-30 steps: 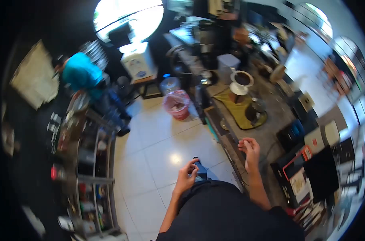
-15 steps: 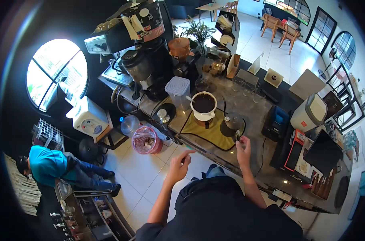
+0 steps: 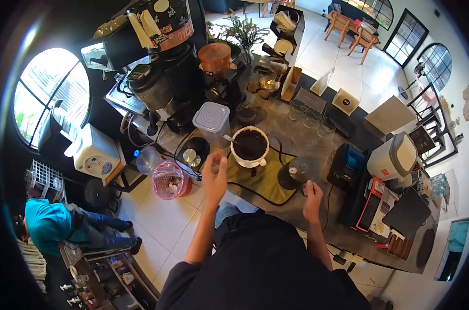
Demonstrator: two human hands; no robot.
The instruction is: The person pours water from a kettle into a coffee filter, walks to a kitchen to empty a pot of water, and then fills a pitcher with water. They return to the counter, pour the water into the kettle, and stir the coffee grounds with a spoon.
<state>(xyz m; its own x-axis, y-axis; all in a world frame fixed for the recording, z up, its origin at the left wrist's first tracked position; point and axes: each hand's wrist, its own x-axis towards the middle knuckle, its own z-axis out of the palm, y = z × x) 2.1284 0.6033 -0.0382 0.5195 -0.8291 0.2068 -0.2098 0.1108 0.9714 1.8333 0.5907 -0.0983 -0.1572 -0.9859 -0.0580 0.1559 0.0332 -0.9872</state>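
Note:
A white coffee dripper (image 3: 262, 159) with dark, wet coffee grounds (image 3: 251, 144) inside stands on the olive cloth (image 3: 273, 189). A spoon (image 3: 229, 138) leans over its left rim. My left hand (image 3: 214, 173) is raised just left of the dripper, fingers apart and holding nothing. To the right of the dripper is a gooseneck kettle (image 3: 293, 171), its thin spout pointing away from me. At its near side, my right hand (image 3: 312, 196) has its fingers curled closed at the handle, which they mostly hide.
Behind the dripper are a lidded plastic container (image 3: 212, 118) and a coffee grinder (image 3: 216, 64). Glasses (image 3: 312, 116) line the counter's far side. A card terminal (image 3: 371, 204) sits at right. A pink bin (image 3: 171, 181) stands on the floor; a person in teal (image 3: 48, 222) bends over at left.
My left hand has risen towards the dripper and its fingers have opened out. The dark surface in the dripper looks lower, with grounds showing along its wall. The view has shifted.

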